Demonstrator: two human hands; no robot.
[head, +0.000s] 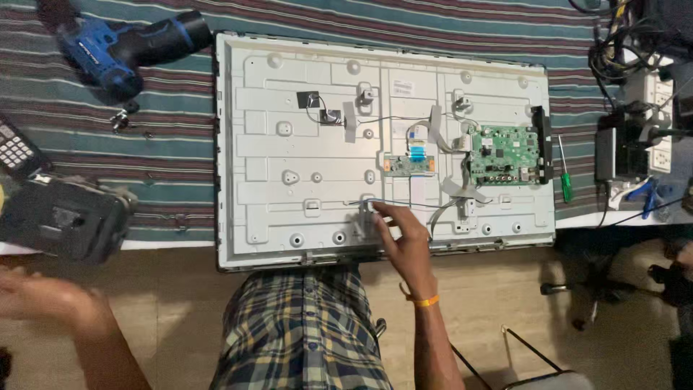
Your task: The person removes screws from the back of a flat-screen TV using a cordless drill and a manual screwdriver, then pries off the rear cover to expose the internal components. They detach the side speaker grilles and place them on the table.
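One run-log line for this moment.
right hand: fingertips on panel back near edge | left hand: blurred, off panel | drill: idle

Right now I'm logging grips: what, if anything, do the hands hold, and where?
Right hand fingers a small part on the panel near its lower edge; a firm hold cannot be told. Left hand holds nothing.

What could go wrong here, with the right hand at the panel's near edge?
The right hand pinches a small part among thin wires; a tug might strain them. The panel overhangs the table edge slightly and could shift. The left hand is blurred near a dark box it may bump.
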